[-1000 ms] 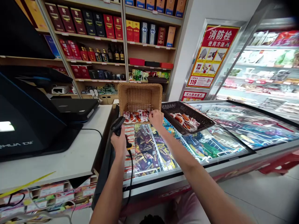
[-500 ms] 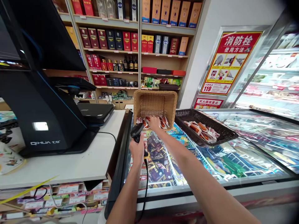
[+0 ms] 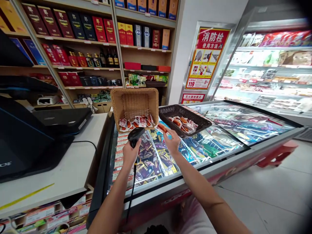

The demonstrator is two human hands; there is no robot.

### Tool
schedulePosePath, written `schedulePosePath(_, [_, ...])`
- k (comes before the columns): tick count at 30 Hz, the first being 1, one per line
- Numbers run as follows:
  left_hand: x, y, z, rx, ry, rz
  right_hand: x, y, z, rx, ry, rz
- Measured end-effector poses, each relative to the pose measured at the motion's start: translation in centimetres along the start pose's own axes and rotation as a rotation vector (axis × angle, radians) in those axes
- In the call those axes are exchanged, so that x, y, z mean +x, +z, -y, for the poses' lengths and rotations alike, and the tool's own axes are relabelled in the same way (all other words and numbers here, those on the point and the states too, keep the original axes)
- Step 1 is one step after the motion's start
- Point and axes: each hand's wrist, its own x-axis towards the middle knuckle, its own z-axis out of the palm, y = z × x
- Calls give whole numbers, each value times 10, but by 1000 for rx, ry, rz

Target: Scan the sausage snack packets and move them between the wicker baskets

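Observation:
My left hand (image 3: 130, 152) is wrapped round the handle of a black barcode scanner (image 3: 136, 133), its head pointing forward and its cable hanging down. In my right hand (image 3: 172, 142) is a wrapped sausage (image 3: 162, 128), pinched at its near end above the freezer glass. The sausage lies between two baskets. On the left, a tan wicker basket (image 3: 134, 95) tilts toward me with several packaged sausages (image 3: 139, 121) along its lower side. On the right, a dark brown woven tray (image 3: 203, 123) holds more wrapped sausages (image 3: 184, 123).
Beneath both baskets is a glass-topped chest freezer (image 3: 219, 143) full of packaged goods. A white counter (image 3: 80, 162) with a black checkout machine (image 3: 26, 139) stands at left. Behind are shelves of boxed bottles (image 3: 77, 27). A red stool (image 3: 278, 154) is on the floor at right.
My right hand has come out of the tan basket with a wrapped sausage and moved right, toward the dark tray. The view has turned right; my left hand still holds the scanner.

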Motion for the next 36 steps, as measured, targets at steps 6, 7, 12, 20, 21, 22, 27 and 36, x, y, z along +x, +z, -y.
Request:
schedulePosePath(6, [-4, 6, 2, -18, 2, 130, 3, 1, 1, 5, -11, -62])
schedulePosePath(7, [-4, 6, 2, -23, -1, 134, 3, 3, 1, 20, -17, -54])
schedulePosePath(12, [-5, 7, 1, -72, -9, 159, -1, 4, -1, 38, 8, -27])
schedulePosePath(20, [-4, 6, 4, 25, 8, 164, 1, 1, -2, 52, 34, 10])
schedulePosePath(21, [-4, 6, 4, 28, 13, 163, 0, 2, -3, 48, 35, 12])
schedulePosePath(22, [-5, 6, 3, 30, 20, 161, 0, 3, -4, 40, 35, 13])
schedulePosePath(27, [-4, 7, 2, 24, 27, 154, 2, 5, -14, -74, 67, -37])
schedulePosePath(36, [4, 2, -1, -130, -40, 82, 52, -37, -62, -394, 460, -268])
